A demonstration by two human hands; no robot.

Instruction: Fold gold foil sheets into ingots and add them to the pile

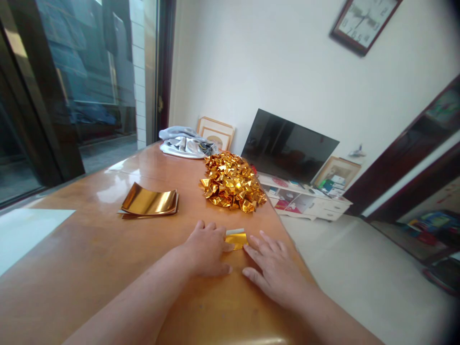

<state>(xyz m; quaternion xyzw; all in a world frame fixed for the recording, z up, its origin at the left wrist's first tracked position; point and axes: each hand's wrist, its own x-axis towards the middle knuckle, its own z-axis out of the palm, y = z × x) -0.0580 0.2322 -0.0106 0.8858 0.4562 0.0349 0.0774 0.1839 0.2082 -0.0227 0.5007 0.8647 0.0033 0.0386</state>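
A small piece of gold foil paper, with a pale strip along its far edge, lies on the wooden table between my hands. My left hand rests over its left end, fingers spread and partly covering it. On the other side, my right hand lies with fingers stretched out, a fingertip touching the paper's right edge. Beyond my left hand sits a stack of flat gold foil sheets, slightly curled. Past my hands rises a heap of folded gold foil pieces.
A folded light-blue cloth bundle lies at the table's far end. At left is a white sheet. The table's right edge runs close beside my right hand. Beyond it stand a television and a low white cabinet.
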